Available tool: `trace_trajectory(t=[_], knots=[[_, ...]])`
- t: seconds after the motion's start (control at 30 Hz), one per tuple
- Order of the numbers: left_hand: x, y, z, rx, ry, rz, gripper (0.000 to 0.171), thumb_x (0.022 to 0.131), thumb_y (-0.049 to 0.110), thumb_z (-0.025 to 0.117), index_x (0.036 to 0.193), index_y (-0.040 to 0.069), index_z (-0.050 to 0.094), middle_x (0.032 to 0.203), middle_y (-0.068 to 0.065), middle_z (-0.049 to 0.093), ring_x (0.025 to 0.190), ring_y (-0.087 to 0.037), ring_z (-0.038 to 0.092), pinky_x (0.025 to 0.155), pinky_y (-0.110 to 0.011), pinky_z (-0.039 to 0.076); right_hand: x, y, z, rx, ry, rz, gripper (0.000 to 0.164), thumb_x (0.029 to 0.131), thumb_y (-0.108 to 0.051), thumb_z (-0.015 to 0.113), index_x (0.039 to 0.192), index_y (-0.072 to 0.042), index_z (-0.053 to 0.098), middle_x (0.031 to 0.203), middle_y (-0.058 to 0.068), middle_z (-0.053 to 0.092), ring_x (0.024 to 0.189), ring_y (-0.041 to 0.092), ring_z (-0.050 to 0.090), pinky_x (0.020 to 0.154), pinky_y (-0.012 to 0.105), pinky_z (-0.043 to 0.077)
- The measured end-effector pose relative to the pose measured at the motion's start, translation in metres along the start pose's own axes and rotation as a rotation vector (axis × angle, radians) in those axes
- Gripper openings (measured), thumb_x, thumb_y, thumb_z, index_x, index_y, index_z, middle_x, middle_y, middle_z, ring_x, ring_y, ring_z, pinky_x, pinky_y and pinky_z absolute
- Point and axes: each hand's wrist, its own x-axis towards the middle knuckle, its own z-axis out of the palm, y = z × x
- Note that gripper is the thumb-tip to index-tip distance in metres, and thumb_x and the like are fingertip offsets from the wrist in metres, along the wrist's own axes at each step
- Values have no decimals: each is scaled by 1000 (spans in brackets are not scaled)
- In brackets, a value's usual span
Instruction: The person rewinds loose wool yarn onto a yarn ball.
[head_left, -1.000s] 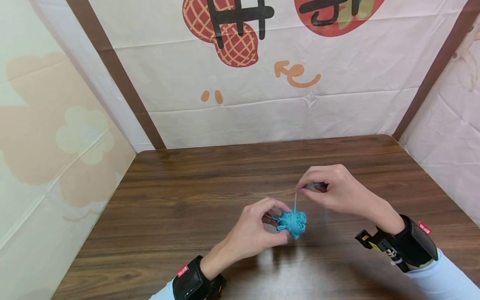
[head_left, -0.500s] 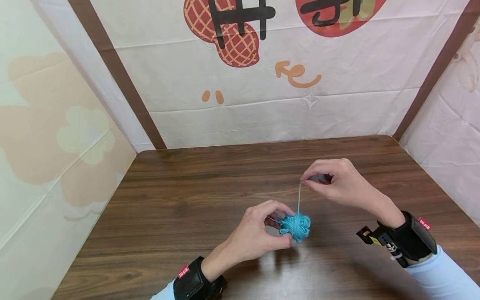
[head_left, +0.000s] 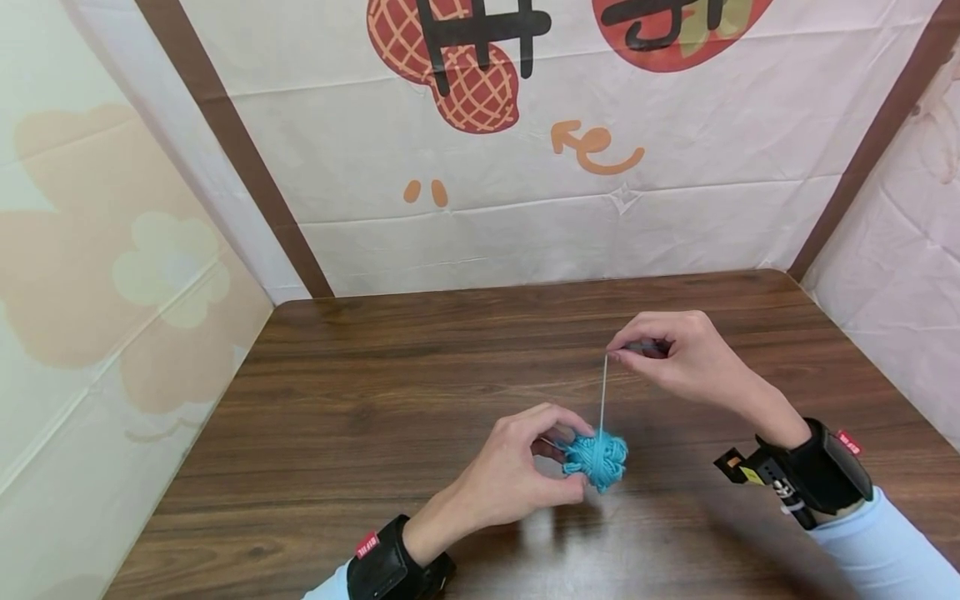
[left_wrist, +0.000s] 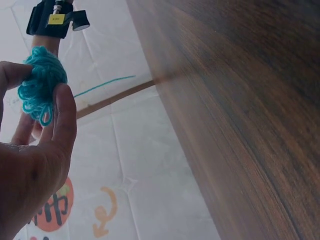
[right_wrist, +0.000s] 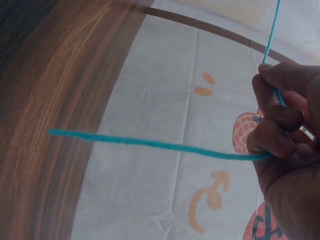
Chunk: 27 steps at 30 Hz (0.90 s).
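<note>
My left hand [head_left: 525,462] holds a small bundle of turquoise yarn [head_left: 600,460] between thumb and fingers, above the table. Strands wrap round the bundle's middle, and loops stick out at its ends in the left wrist view, where the yarn bundle [left_wrist: 42,82] shows large. Up and to the right, my right hand [head_left: 686,354] pinches a strand of yarn [head_left: 603,392] that runs straight and taut from the bundle. Behind the pinch the strand passes through the curled fingers, and its loose yarn tail [right_wrist: 160,145] sticks out past them in the right wrist view.
Both hands are over a dark wood-grain table [head_left: 360,400]. A white printed cloth [head_left: 510,233] hangs behind its far edge, with more cloth at the left and right sides. Each wrist wears a black strap [head_left: 821,467] with a camera.
My right hand has moved up and slightly right, so the strand between the hands is longer. The left hand and the yarn bundle have shifted slightly right and down.
</note>
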Motion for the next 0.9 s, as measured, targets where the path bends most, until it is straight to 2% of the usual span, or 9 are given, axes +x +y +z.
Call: trace_trajectory(t=[0.1,0.2,0.3,0.37,0.43,0.57,0.67,0.77,0.9], knots=[[1,0,-1,-175,-6,-18,41,81,3,78,120,12,66,113,-1,68,96,-6,68,83,-24,62,0,2,0,14,3,16,25,82,3,80,91,-20,79,80,-12,71,56,-1,41,49,13,32],[3,1,-5,-469,40,-50,42,84,-1,75,123,3,61,116,-2,66,99,-9,70,84,-25,62,-2,7,3,49,-1,52,26,83,2,80,91,-22,78,80,-13,71,56,0,43,48,14,34],[6,3,-11,-734,152,-74,40,87,-3,67,125,3,56,119,-1,62,102,-11,68,87,-25,61,-6,10,9,77,-19,81,27,85,2,79,92,-25,78,80,-12,72,56,0,45,48,14,37],[9,5,-15,-823,254,-99,39,89,-2,63,125,8,54,119,-2,61,102,-11,68,91,-26,61,-9,10,14,82,-47,78,28,85,1,78,92,-26,77,80,-12,71,57,-2,47,48,13,38],[12,5,-17,-855,355,-130,38,91,-1,61,126,10,53,119,-4,59,102,-12,67,94,-27,60,-12,7,20,77,-84,41,28,85,2,78,92,-25,77,81,-10,72,58,-3,48,49,11,40],[18,1,-20,-784,527,-200,38,92,-1,66,127,7,55,117,-5,60,97,-13,69,91,-29,61,-15,-7,33,55,-184,-78,25,83,4,77,90,-19,77,82,-8,72,61,-7,49,51,8,42],[22,-4,-20,-637,591,-196,41,88,-2,72,126,5,58,118,-7,61,94,-13,71,85,-28,63,-17,-23,39,49,-262,-125,21,84,3,75,88,-17,75,80,-9,67,63,-9,46,52,6,41],[22,-9,-18,-427,590,-152,42,84,-2,77,123,6,62,116,-10,64,90,-13,71,79,-25,62,-18,-39,41,30,-303,-122,20,85,1,75,87,-19,72,77,-13,60,62,-8,46,54,4,39],[19,-12,-16,-177,516,-96,41,82,0,79,119,13,66,114,-8,66,87,-13,70,75,-23,62,-17,-54,37,-21,-287,-125,22,84,-2,76,86,-22,70,77,-16,56,61,-6,45,55,2,35]])
